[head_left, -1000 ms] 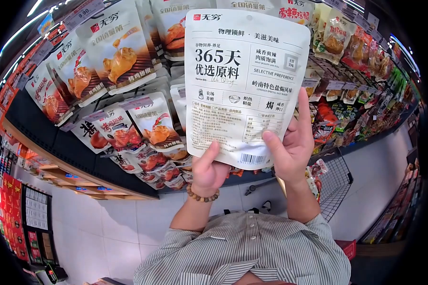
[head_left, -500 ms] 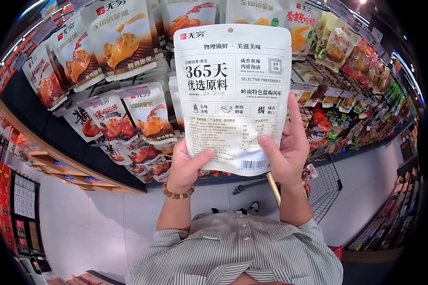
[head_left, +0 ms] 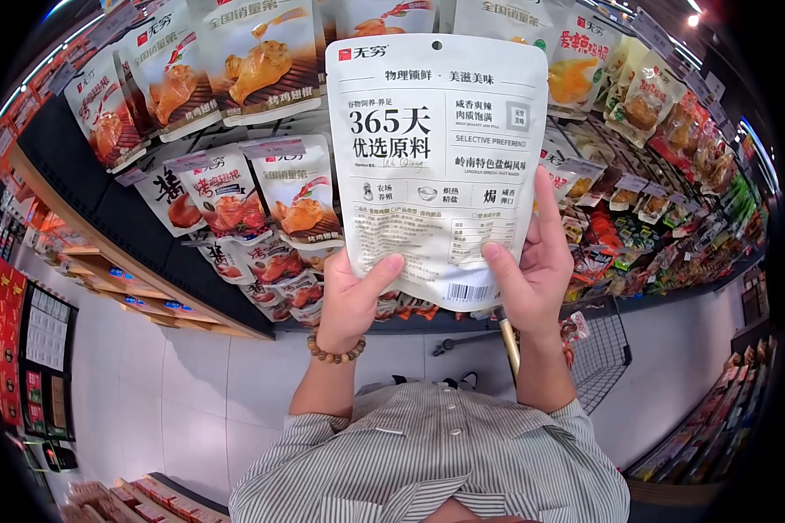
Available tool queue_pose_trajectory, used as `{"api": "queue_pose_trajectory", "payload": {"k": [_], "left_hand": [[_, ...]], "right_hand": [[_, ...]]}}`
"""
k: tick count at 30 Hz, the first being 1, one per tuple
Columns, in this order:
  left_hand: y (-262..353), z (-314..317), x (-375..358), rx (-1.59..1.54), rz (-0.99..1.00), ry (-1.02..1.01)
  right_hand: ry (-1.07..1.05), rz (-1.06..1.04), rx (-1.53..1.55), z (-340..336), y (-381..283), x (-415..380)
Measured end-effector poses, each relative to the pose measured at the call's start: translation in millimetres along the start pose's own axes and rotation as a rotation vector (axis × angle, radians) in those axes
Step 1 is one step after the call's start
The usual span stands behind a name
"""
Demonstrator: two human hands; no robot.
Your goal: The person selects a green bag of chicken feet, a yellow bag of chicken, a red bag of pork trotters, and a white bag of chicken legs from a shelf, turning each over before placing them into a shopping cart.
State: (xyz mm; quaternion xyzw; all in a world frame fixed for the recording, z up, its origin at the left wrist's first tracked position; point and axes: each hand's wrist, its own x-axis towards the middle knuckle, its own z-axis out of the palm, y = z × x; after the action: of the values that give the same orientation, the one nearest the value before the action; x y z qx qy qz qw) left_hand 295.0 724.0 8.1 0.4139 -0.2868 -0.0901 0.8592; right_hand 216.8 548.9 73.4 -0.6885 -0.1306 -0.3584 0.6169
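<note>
A white snack pouch (head_left: 436, 174) is held up in front of me, its printed back facing the camera, with a hang hole at the top and a barcode at the lower right. My left hand (head_left: 356, 296), a wooden bead bracelet (head_left: 336, 351) on its wrist, grips the lower left edge with the thumb over the print. On the opposite side, my right hand (head_left: 532, 266) pinches the lower right edge, thumb in front and index finger stretched up along the side. The other fingers of both hands are partly hidden behind the pouch.
Behind the pouch, shelves carry rows of similar bags (head_left: 266, 65) and smaller packs (head_left: 222, 196) with price tags. A wire shopping cart (head_left: 602, 349) stands on the tiled floor to the right. More shelved packs (head_left: 715, 410) line the far right; a red display (head_left: 0, 340) is at left.
The pouch and both hands have shifted slightly right and up in view. The shelves have also slid right. Both hands keep the same grip.
</note>
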Motion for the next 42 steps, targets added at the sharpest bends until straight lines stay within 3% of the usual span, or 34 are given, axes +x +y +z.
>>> {"api": "queue_pose_trajectory", "payload": {"k": [16, 25, 29, 31, 35, 37, 39, 41, 42], "left_hand": [[1.1, -2.2, -4.2, 0.108, 0.045, 0.024], [4.2, 0.8, -12.5, 0.229, 0.094, 0.141], [2.0, 6.0, -17.1, 0.453, 0.238, 0.272], [2.2, 11.2, -19.4, 0.716, 0.359, 0.279], [-0.6, 28.3, -26.7, 0.827, 0.336, 0.114], [-7.6, 40.8, -23.8, 1.07, 0.638, 0.009], [-19.7, 40.5, -29.9, 0.997, 0.582, -0.114], [-28.9, 45.6, -33.6, 0.997, 0.552, -0.138], [-28.8, 47.1, -35.8, 1.009, 0.551, -0.186]], "right_hand": [[-0.032, -0.022, -0.007, 3.1, 6.7, -1.2], [-0.074, 0.03, -0.035, 7.5, 10.5, -0.4], [-0.046, -0.246, -0.644, 1.8, 9.3, -1.7], [-0.104, -0.286, -0.633, 4.1, 0.8, -5.1], [-0.191, -0.239, -0.447, 12.7, -1.9, -21.2], [-0.224, -0.174, -0.27, 15.6, 0.4, -31.3], [-0.17, -0.182, -0.21, 16.8, 1.1, -35.6], [-0.068, 0.108, -0.027, 14.9, 0.0, -41.7], [0.078, 0.052, 0.039, 21.4, -1.2, -39.6]]}}
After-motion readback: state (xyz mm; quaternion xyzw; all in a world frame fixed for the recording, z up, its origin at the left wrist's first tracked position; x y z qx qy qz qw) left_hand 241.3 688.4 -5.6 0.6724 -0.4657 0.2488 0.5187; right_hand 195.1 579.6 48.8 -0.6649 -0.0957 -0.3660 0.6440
